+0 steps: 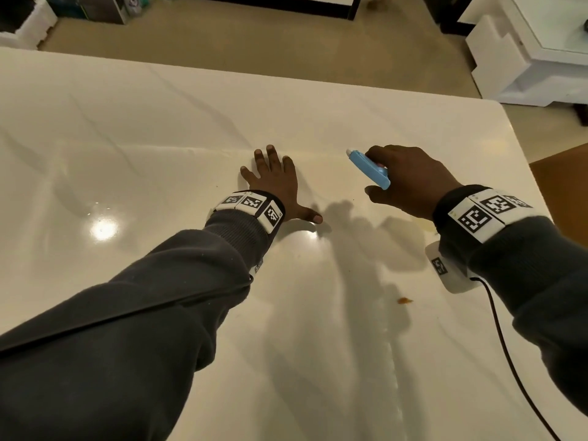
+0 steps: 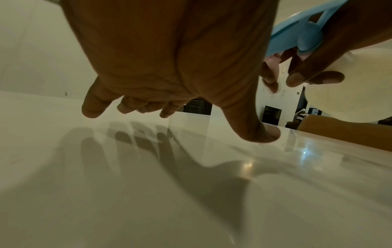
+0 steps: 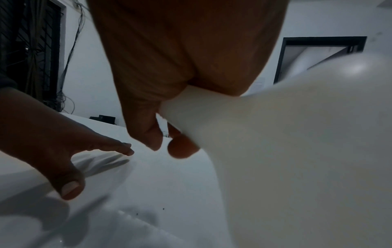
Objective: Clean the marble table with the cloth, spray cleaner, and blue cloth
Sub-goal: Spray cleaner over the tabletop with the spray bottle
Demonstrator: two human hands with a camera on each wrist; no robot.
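My right hand (image 1: pixel 404 183) grips the spray cleaner by its neck, over the right half of the marble table (image 1: pixel 159 122). The spray cleaner's blue trigger head (image 1: pixel 369 168) points left and away from me; its white bottle (image 3: pixel 297 151) hangs below my palm. My left hand (image 1: pixel 276 183) is spread open just above or on the table, fingers straight, thumb out to the right, to the left of the sprayer. In the left wrist view my left hand (image 2: pixel 169 75) hovers close over its shadow, with the spray cleaner (image 2: pixel 297 38) at the upper right. No cloth is in view.
A small orange-brown stain (image 1: pixel 404 300) lies on the table near my right forearm, with a fainter smear (image 1: pixel 426 226) under my right wrist. A black cable (image 1: pixel 509 361) trails from my right wrist. White furniture (image 1: pixel 534 58) stands beyond the table's far right corner.
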